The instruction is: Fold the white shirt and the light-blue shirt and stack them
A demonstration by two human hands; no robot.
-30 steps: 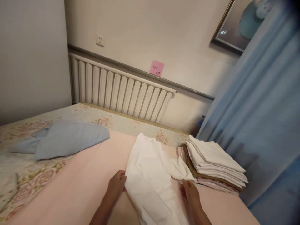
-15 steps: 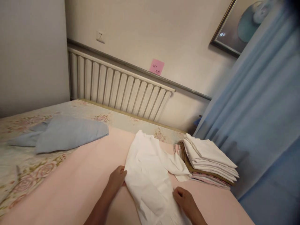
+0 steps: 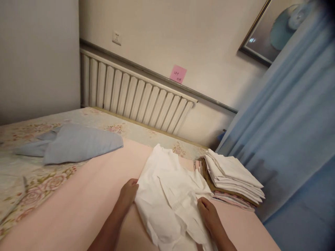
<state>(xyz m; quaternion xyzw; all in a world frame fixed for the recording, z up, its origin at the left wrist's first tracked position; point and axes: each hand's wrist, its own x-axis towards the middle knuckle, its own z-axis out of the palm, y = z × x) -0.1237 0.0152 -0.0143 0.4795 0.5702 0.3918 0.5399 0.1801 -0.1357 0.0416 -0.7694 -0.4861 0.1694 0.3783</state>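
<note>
A white shirt [image 3: 162, 195] lies creased across the pink cloth [image 3: 104, 174], one sleeve [image 3: 200, 184] stretched to the right. On its left edge my left hand [image 3: 130, 191] is closed, fingers pinching the fabric. My right hand [image 3: 206, 209] grips the opposite edge, just below the sleeve. Between the hands the fabric is bunched into loose folds. The shirt's lower end runs towards the bottom of the view.
To the right stands a stack of folded clothes [image 3: 232, 174], close to the sleeve. A light blue garment [image 3: 81, 143] lies at the left on the floral bedspread [image 3: 54, 181]. Behind are a radiator [image 3: 136, 94] and, at the right, a blue curtain [image 3: 288, 139].
My right hand has moved up along the shirt's edge, and its fabric has gathered into more folds. My left hand has shifted slightly left and up, still on the shirt.
</note>
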